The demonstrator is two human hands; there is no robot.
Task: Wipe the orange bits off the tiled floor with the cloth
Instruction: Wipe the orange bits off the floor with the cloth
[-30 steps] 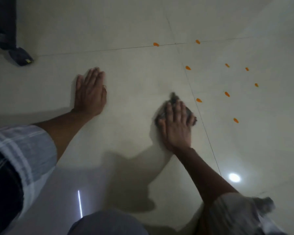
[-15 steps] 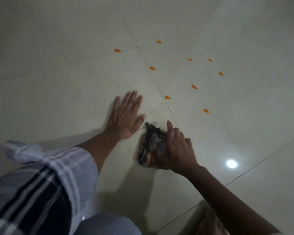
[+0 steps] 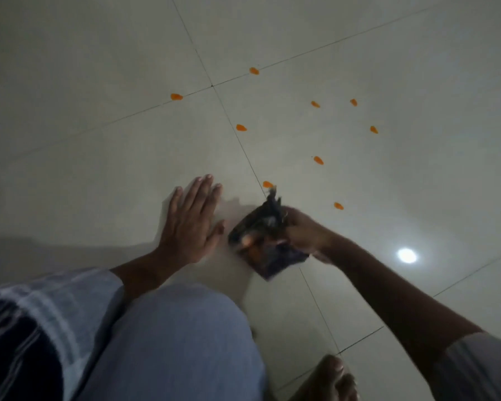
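My right hand (image 3: pixel 304 234) grips a dark crumpled cloth (image 3: pixel 265 241) with orange patches, lifted partly off the pale tiled floor (image 3: pixel 99 140). My left hand (image 3: pixel 190 219) lies flat on the floor just left of the cloth, fingers together and pointing away from me. Several small orange bits are scattered on the tiles beyond the cloth. The nearest orange bit (image 3: pixel 268 184) lies just past the cloth's frayed tip, and another orange bit (image 3: pixel 338 206) lies to its right.
My knee in blue-grey trousers (image 3: pixel 180 342) fills the lower middle, and my bare foot (image 3: pixel 330 377) shows at the bottom. A bright reflected light spot (image 3: pixel 407 255) shines on the floor at the right. Dark grout lines cross the tiles.
My right hand has gathered the cloth and lifted it from flat under the palm into a grip. My left hand moved in beside the cloth. The view shifted; the orange bits look closer.
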